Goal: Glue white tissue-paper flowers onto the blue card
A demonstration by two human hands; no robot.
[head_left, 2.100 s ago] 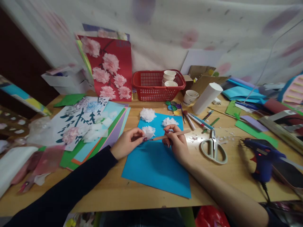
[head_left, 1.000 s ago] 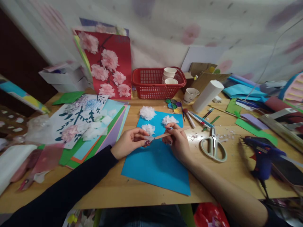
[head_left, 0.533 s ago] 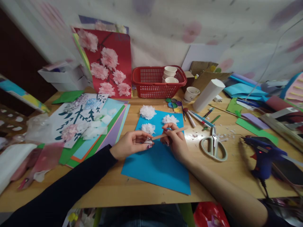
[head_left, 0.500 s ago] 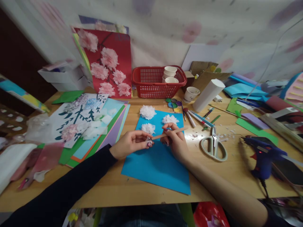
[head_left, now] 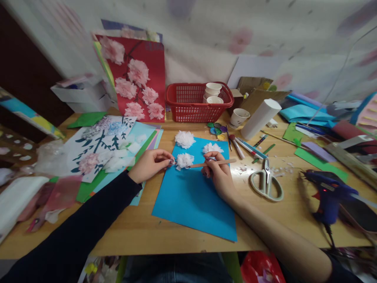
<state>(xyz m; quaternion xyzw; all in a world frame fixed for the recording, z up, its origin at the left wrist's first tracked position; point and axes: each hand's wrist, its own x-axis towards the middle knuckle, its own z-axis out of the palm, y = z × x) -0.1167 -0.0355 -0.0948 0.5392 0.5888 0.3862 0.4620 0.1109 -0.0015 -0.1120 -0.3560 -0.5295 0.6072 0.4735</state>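
Observation:
My right hand (head_left: 216, 168) grips a flat wooden craft stick (head_left: 200, 165) over a blue paper sheet (head_left: 194, 208). The stick's left end reaches the lower edge of a white tissue-paper flower (head_left: 184, 160); whether it touches I cannot tell. Just left of that flower, at the sheet's edge, my left hand (head_left: 153, 163) has thumb and fingertips pinched together; whatever is between them is too small to make out. Another white flower (head_left: 184, 139) sits at the sheet's top left corner, and a third white flower (head_left: 212, 148) is partly behind my right hand.
Scissors (head_left: 267, 182) lie right of the sheet, with a glue gun (head_left: 328, 196) beyond. Behind stand a red basket (head_left: 196, 112), a paper cup (head_left: 239, 118) and a white roll (head_left: 260, 120). Coloured papers (head_left: 145, 147) and a flower picture (head_left: 88, 145) spread leftward.
My left hand has moved left and slightly up, away from the stick's end. The stick has turned flatter, its tip now by the lower left flower. The view has shifted slightly.

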